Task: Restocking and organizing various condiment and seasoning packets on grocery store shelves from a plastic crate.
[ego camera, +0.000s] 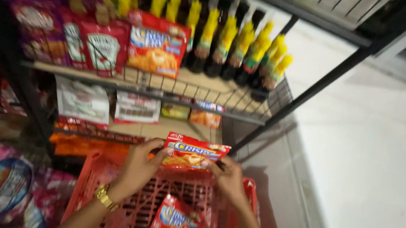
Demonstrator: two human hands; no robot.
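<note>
Hands, left [139,165] and right [226,174], pinch one red snack packet [194,154] by its ends above red crate [107,179]; second packet [174,221] lies below them.

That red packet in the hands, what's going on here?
A person holds a red snack packet with both hands, left hand and right hand, above a red plastic basket. A matching packet lies in the basket. In front is a wire shelf with yellow-capped bottles and more packets.

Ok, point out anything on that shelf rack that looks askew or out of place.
Nothing looks spilled or damaged. One red packet on the upper shelf leans against the dark bottles, slightly tilted. Both hands, left hand and right hand, hold a matching packet above the red crate.
</note>
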